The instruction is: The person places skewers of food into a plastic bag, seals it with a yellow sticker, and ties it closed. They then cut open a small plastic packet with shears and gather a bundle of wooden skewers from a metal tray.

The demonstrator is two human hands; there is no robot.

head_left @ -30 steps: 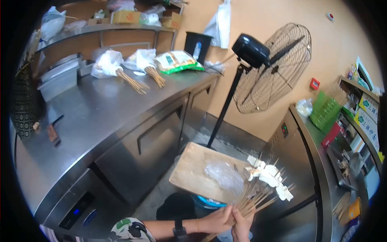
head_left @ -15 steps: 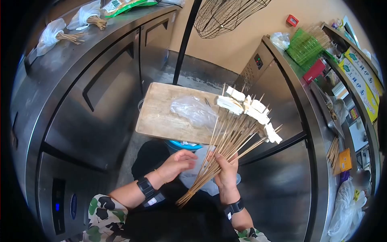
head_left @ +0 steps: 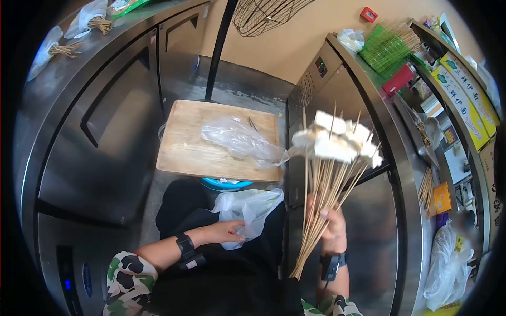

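A bundle of bamboo skewers [head_left: 322,203] is gripped in my right hand [head_left: 334,225], held off to the right of my lap. Thick white food pieces [head_left: 337,138] are threaded near the upper ends; their kind is unclear. Down at my lap, my left hand [head_left: 224,231] pinches the edge of a translucent white plastic bag [head_left: 250,208]. Ahead of my knees is a wooden board [head_left: 182,142], bearing a crumpled clear plastic bag [head_left: 237,138] and a small dark thin tool [head_left: 253,124].
A blue basin [head_left: 227,184] sits under the board's near edge. Steel cabinets [head_left: 97,137] flank both sides. Wrapped skewer bundles [head_left: 100,25] lie on the left counter. On the right counter are a green basket [head_left: 385,50], a red bottle [head_left: 399,79] and an orange packet [head_left: 443,198].
My right hand has carried the skewers rightward, turning them more upright. My left hand has left their side, moved down and taken hold of the white bag on my lap.
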